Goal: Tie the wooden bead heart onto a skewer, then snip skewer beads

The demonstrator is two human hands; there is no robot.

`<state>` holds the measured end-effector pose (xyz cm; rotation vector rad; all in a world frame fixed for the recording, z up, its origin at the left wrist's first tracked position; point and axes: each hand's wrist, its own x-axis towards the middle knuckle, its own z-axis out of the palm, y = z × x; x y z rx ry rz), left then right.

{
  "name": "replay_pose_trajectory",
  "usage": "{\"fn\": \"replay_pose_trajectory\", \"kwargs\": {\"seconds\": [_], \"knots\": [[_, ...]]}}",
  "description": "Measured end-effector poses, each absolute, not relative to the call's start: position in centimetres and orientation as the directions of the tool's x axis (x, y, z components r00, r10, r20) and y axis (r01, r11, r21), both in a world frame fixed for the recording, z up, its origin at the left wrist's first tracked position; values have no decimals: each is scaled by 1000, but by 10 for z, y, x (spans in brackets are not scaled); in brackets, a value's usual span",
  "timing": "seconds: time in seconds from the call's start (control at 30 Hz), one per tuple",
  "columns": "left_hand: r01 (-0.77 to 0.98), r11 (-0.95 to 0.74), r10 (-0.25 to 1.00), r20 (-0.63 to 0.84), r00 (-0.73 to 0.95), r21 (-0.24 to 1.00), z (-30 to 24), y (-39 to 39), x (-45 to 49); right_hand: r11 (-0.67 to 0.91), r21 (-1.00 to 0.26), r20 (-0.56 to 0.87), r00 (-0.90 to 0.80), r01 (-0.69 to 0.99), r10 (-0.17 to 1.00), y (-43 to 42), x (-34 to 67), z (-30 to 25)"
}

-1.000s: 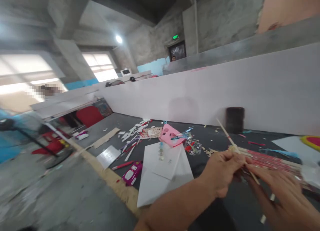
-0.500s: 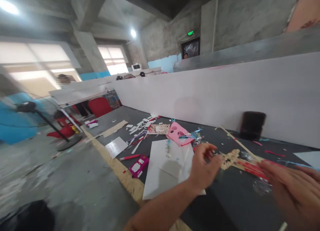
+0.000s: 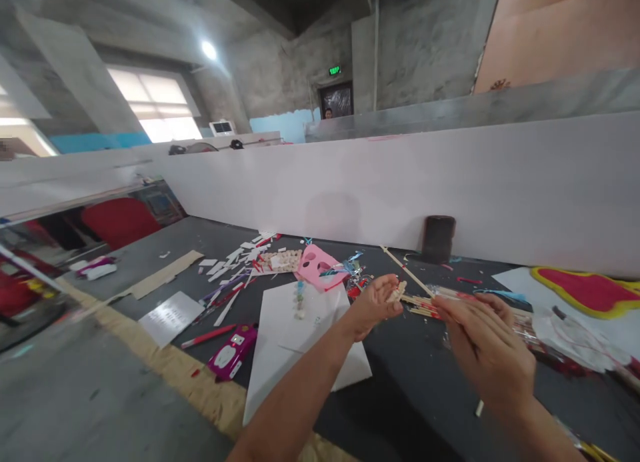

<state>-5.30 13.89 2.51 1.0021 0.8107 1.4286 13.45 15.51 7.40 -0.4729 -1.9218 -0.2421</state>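
White is shown by one long partition, set along the back edge of the dark desk. Two bare forearms are stretched over the desk from the near side. The left one is slanted up to the right across one white board by the tan front edge; at its end the left grip is partly turned up, with the fingers curled towards the thumb. The right one is brought in from the lower right, the back of the right grip shown and its fingers pointed left and towards the back edge.

One red shape bordered in yellow is laid towards the right. One pink piece, pierced with several holes, is set near the back edge. One dark slab is stood upright by the partition. Near the front edge one purple object, one written card and one red pen are counted. A bundle of red-and-pale sticks is partly covered by the right grip, so its number cannot be told.

One thin stick is pinched at its near end by the right grip, its far end pointed at the back edge. The left grip is half closed about tiny pale pieces, uncounted; whether they are held or only seen beyond the fingers cannot be told.
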Motion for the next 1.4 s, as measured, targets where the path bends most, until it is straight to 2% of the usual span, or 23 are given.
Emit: {"fn": "replay_pose_trajectory", "kwargs": {"seconds": [0.17,0.47,0.6,0.93,1.2,1.4], "knots": [[-432,0,997,35,73,902,23,143,-51,904,-99,909,-331,416,252,166,132,71],[-367,130,984,-76,158,921,10,166,-72,904,-172,871,-368,393,325,194,116,58],[-297,171,978,-126,166,939,4,188,-92,886,-240,844,-365,396,392,212,102,51],[-97,190,976,-177,128,977,-10,243,-116,796,-355,760,-345,490,551,263,77,30],[26,174,978,-176,113,984,-11,272,-123,719,-468,680,-309,514,665,292,74,25],[200,127,990,-137,32,972,-15,294,-122,684,-533,631,-305,498,713,311,66,21]]}}
